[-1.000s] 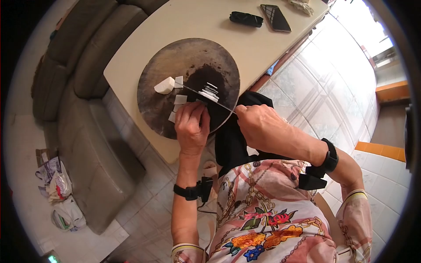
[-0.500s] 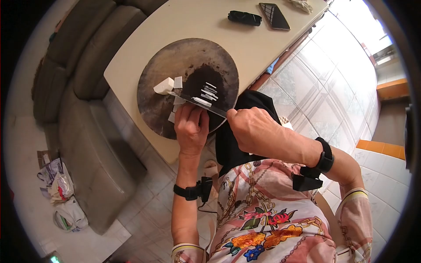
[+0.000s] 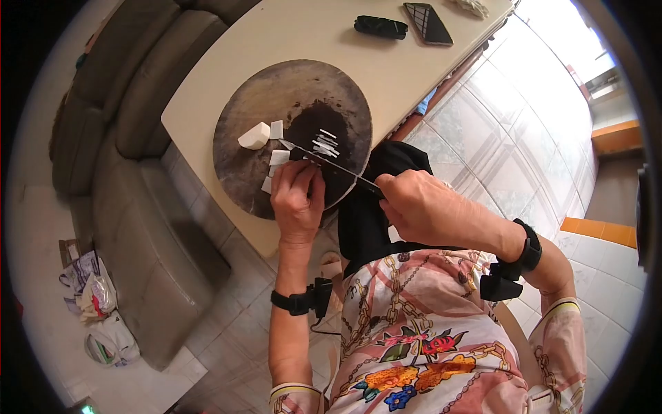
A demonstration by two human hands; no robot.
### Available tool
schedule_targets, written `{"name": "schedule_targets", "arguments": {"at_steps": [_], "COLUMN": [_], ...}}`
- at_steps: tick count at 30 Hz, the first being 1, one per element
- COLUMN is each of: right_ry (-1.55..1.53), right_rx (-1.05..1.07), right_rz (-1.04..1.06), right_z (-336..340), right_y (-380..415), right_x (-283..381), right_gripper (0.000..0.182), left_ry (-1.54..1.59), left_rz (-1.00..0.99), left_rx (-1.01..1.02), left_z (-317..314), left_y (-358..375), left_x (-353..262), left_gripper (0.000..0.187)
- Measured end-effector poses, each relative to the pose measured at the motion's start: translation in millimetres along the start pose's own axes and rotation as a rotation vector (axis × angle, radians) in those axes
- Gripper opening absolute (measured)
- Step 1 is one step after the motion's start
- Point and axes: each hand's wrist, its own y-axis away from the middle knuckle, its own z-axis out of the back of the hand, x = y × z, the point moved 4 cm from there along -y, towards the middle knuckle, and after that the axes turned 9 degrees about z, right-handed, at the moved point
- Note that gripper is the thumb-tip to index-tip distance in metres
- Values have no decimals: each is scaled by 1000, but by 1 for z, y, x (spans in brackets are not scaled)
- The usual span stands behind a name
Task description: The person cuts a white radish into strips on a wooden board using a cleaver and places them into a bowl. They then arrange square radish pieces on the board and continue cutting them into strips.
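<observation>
My right hand (image 3: 417,207) grips the dark handle of a kitchen knife (image 3: 334,167), whose blade reaches left across a round chopping board (image 3: 255,90). My left hand (image 3: 298,200) is closed, with bent fingertips pressing beside the blade on a white slice, mostly hidden under them. Past the blade lies a small pile of thin white strips (image 3: 325,143) on the wet, dark part of the board. A thick white block (image 3: 254,136) sits at the board's left. Near it are flat white slices (image 3: 279,157), some partly covered by my left hand.
The board stands on a cream table (image 3: 200,90) by its near end. A black case (image 3: 380,27) and a phone (image 3: 429,24) lie at the far side. To the left is a grey sofa (image 3: 148,241), with bags (image 3: 93,286) on the floor beside it.
The knife has shifted slightly right and its blade is turned more edge-on. A wide white piece beside the blade no longer shows there. My left hand stays almost in place.
</observation>
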Motion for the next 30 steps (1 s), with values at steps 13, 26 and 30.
{"name": "schedule_targets", "arguments": {"at_steps": [13, 26, 30], "right_ry": [37, -138, -167], "right_rx": [-98, -79, -77], "right_rz": [-70, -36, -57], "right_z": [-12, 3, 8], "right_y": [-14, -7, -4], "right_x": [-28, -23, -22], "right_gripper": [13, 15, 15], "left_ry": [70, 304, -181], "left_rz": [56, 500, 312], "left_rx": [-44, 58, 200], "left_z": [7, 35, 31], "left_y": [-3, -11, -7], "left_x": [1, 10, -10], "left_gripper": [13, 18, 29]}}
